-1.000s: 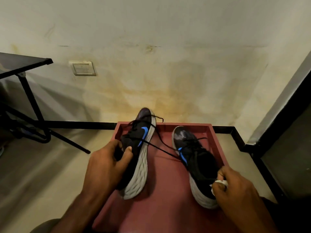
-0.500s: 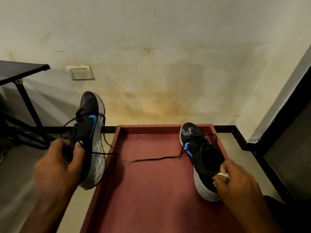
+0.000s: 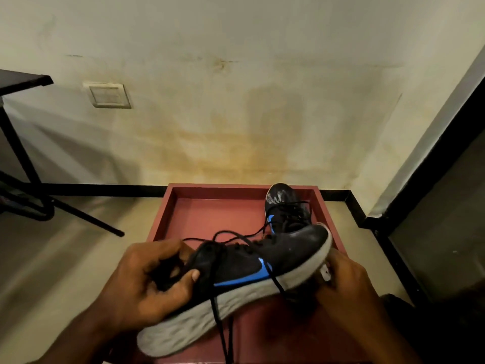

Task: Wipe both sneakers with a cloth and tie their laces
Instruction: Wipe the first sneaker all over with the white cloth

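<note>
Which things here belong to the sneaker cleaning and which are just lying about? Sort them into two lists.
Part of the job:
held sneaker, gripped by the left hand
second sneaker in the red tray
white cloth in the right hand
loose laces

Just lying about:
black table frame
wall plate

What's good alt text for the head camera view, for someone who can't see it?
Left hand grips a black sneaker by its collar above a red tray; right hand holds a white cloth at its toe. A second sneaker sits in the tray.
</note>
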A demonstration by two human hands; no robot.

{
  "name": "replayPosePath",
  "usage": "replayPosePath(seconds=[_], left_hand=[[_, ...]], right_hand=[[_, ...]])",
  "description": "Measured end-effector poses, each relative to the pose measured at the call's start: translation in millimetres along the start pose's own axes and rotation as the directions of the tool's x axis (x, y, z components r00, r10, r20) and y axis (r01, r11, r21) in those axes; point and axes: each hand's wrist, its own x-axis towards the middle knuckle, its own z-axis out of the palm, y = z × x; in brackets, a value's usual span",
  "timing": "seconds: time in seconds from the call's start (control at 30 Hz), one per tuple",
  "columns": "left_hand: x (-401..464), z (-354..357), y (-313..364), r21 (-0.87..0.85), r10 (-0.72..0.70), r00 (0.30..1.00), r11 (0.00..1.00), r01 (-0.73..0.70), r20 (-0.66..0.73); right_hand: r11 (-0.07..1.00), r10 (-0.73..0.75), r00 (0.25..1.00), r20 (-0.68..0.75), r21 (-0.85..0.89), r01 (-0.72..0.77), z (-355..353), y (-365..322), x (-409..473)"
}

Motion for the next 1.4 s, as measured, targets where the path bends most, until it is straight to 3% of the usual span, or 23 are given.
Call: replayPosePath(seconds=[0.23,0.37,0.47,0.57,0.73,0.83,1.03,1.13,1.23,1.3,1.4], left_hand=[[-3,-14,-4,-0.169,-0.130,0.942,0.982,0.080,-0.310],[-3,-17,-6,-0.204,-0.127,0.936,0.977,0.061,-0.329],[-3,-17,-5,-0.185,-0.106,0.955,0.981,0.055,-0.276],[-2,-12,-7,-0.183,-0.069,0.984,0.982,0.038,-0.166],[0,3,-17,-0.159,-0.083,0.995,0.983,0.091,0.055],[2,5,-21,-0.116,-0.110,0.972,0.984,0.136,0.208],[6,7,-20,0.206,-0.139,0.872,0.978,0.045,0.470],[3,7,-16,0.291,-0.223,0.851,0.953,0.087,0.476],[-1,17,-11,0.550,-0.295,0.881,0.834,0.047,0.371],[-1,33,-4,0.633,-0.136,0.947,0.770,-0.083,0.290],[-1,58,10,0.563,0.033,0.961,0.804,-0.189,0.275]], right_hand=[[0.965,-0.255,0.962,0.101,-0.036,0.259,1,-19,5],[0.945,-0.320,0.928,0.189,-0.007,0.327,-8,-17,6],[0.961,-0.254,0.959,0.129,-0.075,0.265,-15,-1,14],[0.989,-0.116,0.985,-0.132,-0.102,0.103,-18,8,20],[0.973,0.208,0.915,-0.347,0.174,-0.155,-20,16,26],[0.896,0.312,0.875,-0.370,0.422,-0.141,-22,12,27],[0.952,0.187,0.898,-0.399,0.300,-0.065,-17,4,17],[0.957,0.110,0.916,-0.387,0.288,0.006,-13,-5,15],[0.973,-0.031,0.927,-0.374,0.202,0.114,-11,-15,9],[0.980,-0.060,0.941,-0.333,0.159,0.119,-11,-17,4],[0.980,-0.016,0.959,-0.284,0.186,0.072,-15,-14,-4]])
